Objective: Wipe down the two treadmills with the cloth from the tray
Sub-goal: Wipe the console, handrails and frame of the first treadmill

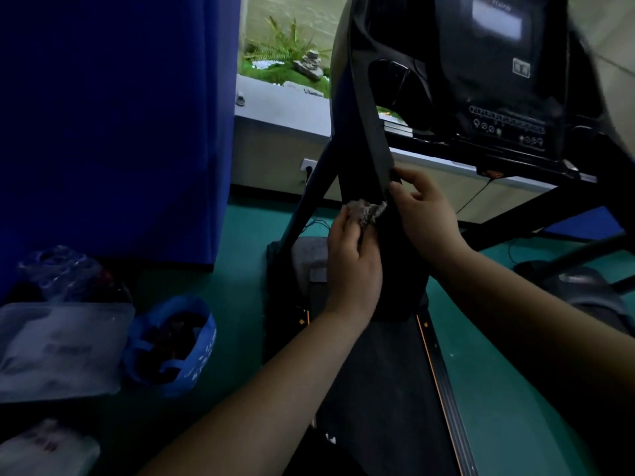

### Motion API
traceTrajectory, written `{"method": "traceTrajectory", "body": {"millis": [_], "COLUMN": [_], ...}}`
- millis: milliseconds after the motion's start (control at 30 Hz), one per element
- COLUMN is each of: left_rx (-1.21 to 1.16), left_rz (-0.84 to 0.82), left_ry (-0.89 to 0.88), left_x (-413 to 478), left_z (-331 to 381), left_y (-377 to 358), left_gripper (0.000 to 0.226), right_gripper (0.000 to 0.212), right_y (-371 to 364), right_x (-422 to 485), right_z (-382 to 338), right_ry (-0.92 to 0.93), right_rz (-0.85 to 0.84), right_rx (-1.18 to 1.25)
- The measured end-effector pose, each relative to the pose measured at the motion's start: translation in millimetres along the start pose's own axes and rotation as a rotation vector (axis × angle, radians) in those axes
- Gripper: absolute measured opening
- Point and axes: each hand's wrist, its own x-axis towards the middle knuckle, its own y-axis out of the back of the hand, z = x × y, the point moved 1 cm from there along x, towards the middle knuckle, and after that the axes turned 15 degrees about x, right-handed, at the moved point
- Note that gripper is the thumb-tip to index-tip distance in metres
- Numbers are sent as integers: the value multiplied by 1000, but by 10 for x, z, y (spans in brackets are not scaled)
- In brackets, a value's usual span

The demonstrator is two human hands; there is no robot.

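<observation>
Against the slanted black upright post (369, 115) of a dark treadmill (498, 80), the left hand (354, 255) clutches a crumpled grey cloth (369, 211); the right hand (424, 207) pinches the post's edge just above. Bunched so small, the cloth could slip and skip patches

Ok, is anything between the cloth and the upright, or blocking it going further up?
Nothing sits between them: the left hand holds the cloth against the treadmill upright. Higher up, the right hand grips the upright's edge just above the cloth, in its path.
</observation>
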Motion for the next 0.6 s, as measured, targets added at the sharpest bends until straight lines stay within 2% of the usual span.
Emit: {"method": "traceTrajectory", "body": {"millis": [167, 300, 400, 467, 600], "left_rx": [65, 170, 197, 179, 127], "left_rz": [-7, 1, 21, 3, 5], "left_ry": [-71, -137, -233, -228, -236], "left_x": [573, 1100, 1360, 1506, 1717], "left_z": [-47, -82, -92, -116, -78], "left_y": [12, -8, -28, -48, -74], "left_gripper": [40, 41, 50, 51, 51], "right_gripper": [30, 30, 45, 53, 57], "right_y": [7, 12, 17, 7, -32], "right_x": [23, 59, 76, 95, 168], "right_z": [15, 79, 68, 23, -54], "right_ry": [-1, 5, 2, -2, -6], "right_rz": [19, 43, -2, -27, -38], "right_rx": [50, -17, -90, -155, -235]}}
